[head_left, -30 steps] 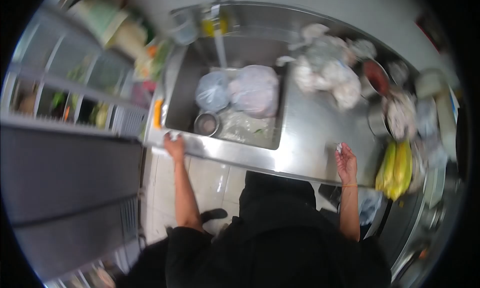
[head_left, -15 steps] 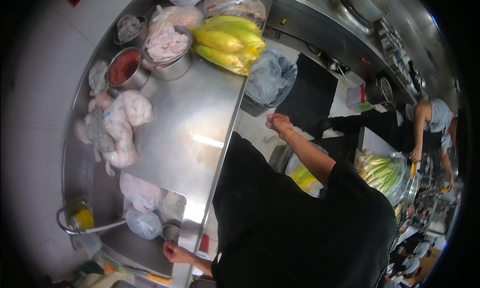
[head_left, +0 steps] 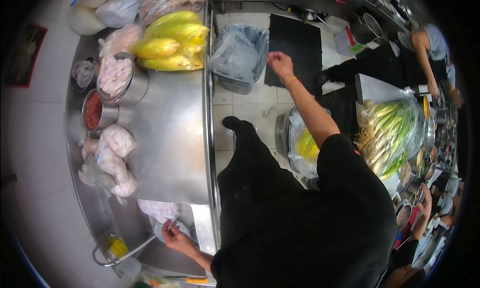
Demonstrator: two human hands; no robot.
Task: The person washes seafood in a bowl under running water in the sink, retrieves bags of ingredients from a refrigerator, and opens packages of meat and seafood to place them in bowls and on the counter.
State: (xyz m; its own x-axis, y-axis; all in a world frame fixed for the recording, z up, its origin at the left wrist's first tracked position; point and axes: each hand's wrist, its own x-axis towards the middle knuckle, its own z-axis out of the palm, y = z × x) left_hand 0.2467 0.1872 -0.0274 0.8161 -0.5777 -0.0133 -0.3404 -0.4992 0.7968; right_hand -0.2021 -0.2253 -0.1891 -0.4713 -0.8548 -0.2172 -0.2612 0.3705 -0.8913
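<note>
My left hand [head_left: 176, 237] is over the sink corner, in front of a clear plastic bag [head_left: 159, 232] and below a bag of pale meat [head_left: 159, 209]. Its fingers are loosely bent and apart, with nothing visible in them. My right hand [head_left: 281, 66] hangs in the air to the right of a lined bin [head_left: 239, 58]; its fingers are half curled and I see no object in them. On the steel counter [head_left: 170, 133] lie whole plucked poultry [head_left: 116, 160], a pot of pale raw meat pieces [head_left: 115, 77] and a pot of red contents [head_left: 92, 110].
A bag of yellow-green corn [head_left: 172, 40] is at the counter's far end. Bagged leeks or scallions [head_left: 387, 130] lie at right, above a lined bin with something yellow [head_left: 306, 144]. A black mat [head_left: 294, 53] covers the floor ahead. A co-worker [head_left: 431, 43] stands at right.
My view has turned and shifted, so the counter sits further left. My left hand has moved up from beside a small metal cup to the bags. My right hand appears higher, beside the bin.
</note>
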